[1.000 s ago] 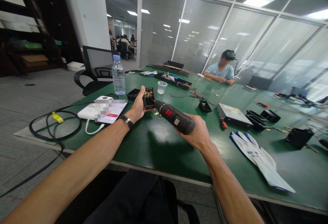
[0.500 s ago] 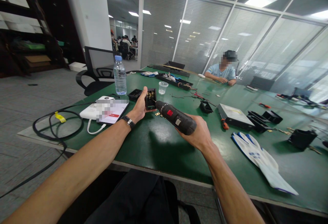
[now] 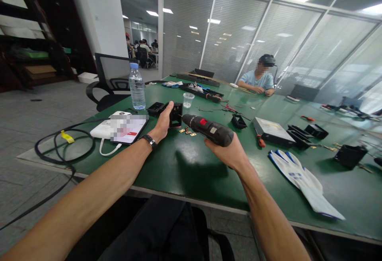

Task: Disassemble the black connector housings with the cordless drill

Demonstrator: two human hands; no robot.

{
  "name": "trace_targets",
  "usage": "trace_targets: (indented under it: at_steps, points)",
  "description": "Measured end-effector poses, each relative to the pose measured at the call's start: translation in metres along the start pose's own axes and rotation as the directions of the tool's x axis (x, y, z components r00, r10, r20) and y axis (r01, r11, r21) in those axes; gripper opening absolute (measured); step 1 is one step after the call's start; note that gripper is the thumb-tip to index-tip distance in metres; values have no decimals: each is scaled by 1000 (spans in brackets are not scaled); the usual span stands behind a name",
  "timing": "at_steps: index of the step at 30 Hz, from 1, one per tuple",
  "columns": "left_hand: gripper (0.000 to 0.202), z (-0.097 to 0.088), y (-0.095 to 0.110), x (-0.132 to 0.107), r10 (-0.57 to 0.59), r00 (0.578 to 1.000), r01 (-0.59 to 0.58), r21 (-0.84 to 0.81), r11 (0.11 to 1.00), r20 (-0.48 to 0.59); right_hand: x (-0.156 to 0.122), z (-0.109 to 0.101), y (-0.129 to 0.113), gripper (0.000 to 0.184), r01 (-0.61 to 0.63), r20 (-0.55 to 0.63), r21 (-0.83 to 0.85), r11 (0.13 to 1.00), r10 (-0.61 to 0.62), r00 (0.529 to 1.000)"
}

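Observation:
My left hand [image 3: 162,124] grips a small black open box [image 3: 176,117] by its left side, thumb along the upper edge, with the opening turned toward me. Brass-coloured parts show dimly inside. In my right hand [image 3: 228,151] is a black cordless drill [image 3: 209,129] with a red button, held level and aimed left. Its tip reaches the box's right side; whether the bit touches anything inside I cannot make out. Below the drill's nose, several small brass plates [image 3: 188,132] lie on the green table [image 3: 167,173]. Another black box [image 3: 155,109] sits behind my left hand.
A water bottle [image 3: 137,87], plastic cup [image 3: 188,100], power bank [image 3: 109,127] and phone [image 3: 131,130] stand or lie around my left hand. To the right are a white glove [image 3: 298,177], a screwdriver [image 3: 260,141] and a flat white box [image 3: 273,131]. A person [image 3: 259,76] sits across the table.
The drill has swung to a flatter angle, its rear end shifting right and up. More brass plates show beneath it. The black box has turned slightly in my left hand.

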State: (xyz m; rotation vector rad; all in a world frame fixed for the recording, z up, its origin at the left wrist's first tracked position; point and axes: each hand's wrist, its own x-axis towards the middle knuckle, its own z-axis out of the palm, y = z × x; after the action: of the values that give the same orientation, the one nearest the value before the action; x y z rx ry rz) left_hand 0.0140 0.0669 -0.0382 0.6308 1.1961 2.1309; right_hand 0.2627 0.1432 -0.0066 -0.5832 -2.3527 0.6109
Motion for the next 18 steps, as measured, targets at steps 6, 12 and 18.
trace_targets:
  at_steps: [6, 12, 18]
  points:
    - [45, 3, -6, 1, -2, 999, 6, -86, 996, 38, 8, -4, -12, 17, 46, -14, 66, 997, -45, 999]
    - [36, 7, -10, 2, 16, 999, -10, -148, 989, 38, 7, -3, -12, 18, 54, -12, 41, 998, -54, 998]
    - [34, 8, -12, 5, 59, 998, -56, -202, 978, 8, -1, 4, -7, 18, 22, 29, -30, 999, -21, 999]
